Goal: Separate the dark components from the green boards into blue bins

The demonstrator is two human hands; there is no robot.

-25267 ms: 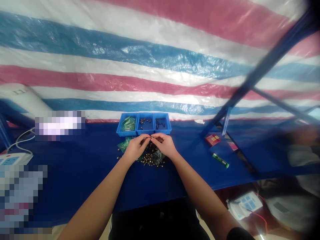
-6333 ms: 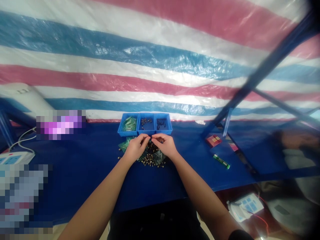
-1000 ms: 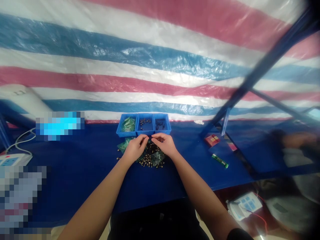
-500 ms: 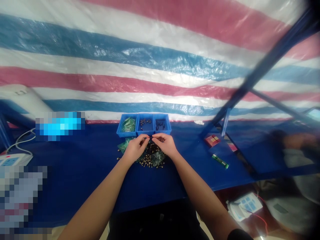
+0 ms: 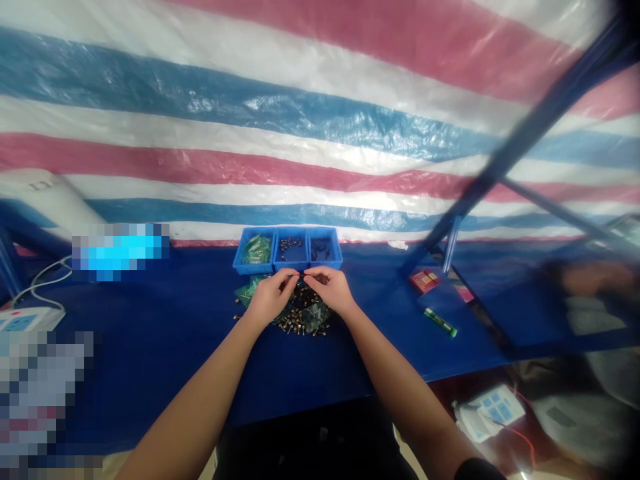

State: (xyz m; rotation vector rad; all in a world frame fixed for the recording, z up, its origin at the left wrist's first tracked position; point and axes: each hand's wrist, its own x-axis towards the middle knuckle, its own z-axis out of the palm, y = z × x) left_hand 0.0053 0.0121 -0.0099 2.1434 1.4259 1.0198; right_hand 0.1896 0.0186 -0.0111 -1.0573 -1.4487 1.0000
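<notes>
My left hand point(image 5: 270, 297) and my right hand point(image 5: 332, 291) meet fingertip to fingertip above a pile on the blue table. Both are closed in a pinch, with a small dark piece point(image 5: 301, 274) between them, too tiny to identify. Beneath lies a heap of small screw-like parts point(image 5: 296, 325) with brass-coloured ends, partly covered by my hands. A clear plastic packet point(image 5: 316, 317) rests on its right side, and a green-tinted packet point(image 5: 246, 292) shows at its left. Just beyond stand three joined blue bins point(image 5: 291, 269): green-looking packets in the left, small metal parts in the middle, dark pieces in the right.
A red box point(image 5: 424, 281) and a green-and-white tube-like item point(image 5: 440, 322) lie to the right near a blue metal frame point(image 5: 480, 183). Power strips sit at the left point(image 5: 33, 320) and low right point(image 5: 500, 410). A striped tarp point(image 5: 320, 120) hangs behind. Another person's blurred arm point(image 5: 590, 277) is far right.
My hands stay in nearly the same pinch over the pile. At the far right, the other person's blurred arm has shifted slightly.
</notes>
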